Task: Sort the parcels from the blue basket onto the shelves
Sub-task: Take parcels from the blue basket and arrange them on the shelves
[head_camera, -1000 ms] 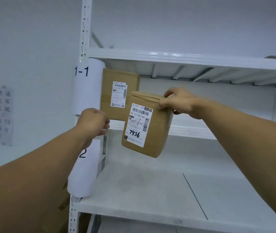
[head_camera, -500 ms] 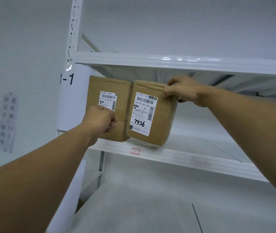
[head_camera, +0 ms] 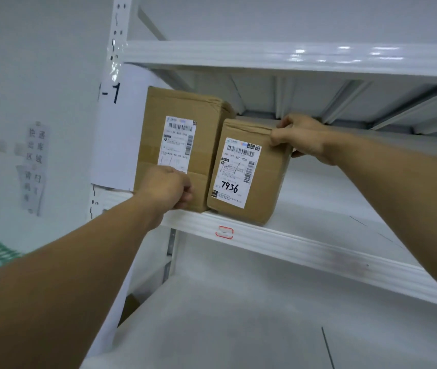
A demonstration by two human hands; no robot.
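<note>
While my right hand (head_camera: 300, 139) grips this stiff, likely light parcel (head_camera: 263, 189) at its top corner, my left hand (head_camera: 169, 186) is clenched.

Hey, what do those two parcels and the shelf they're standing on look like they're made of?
The left parcel and right parcel, marked 7936: brown cardboard, matte, creased at the folded tops, with white paper labels. The shelf beam: likely white-painted metal, since its front edge shows glossy highlights.

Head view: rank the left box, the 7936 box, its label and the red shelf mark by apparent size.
1. left box
2. 7936 box
3. label
4. red mark
The boxes stand side by side, so nearness matters little.
</note>
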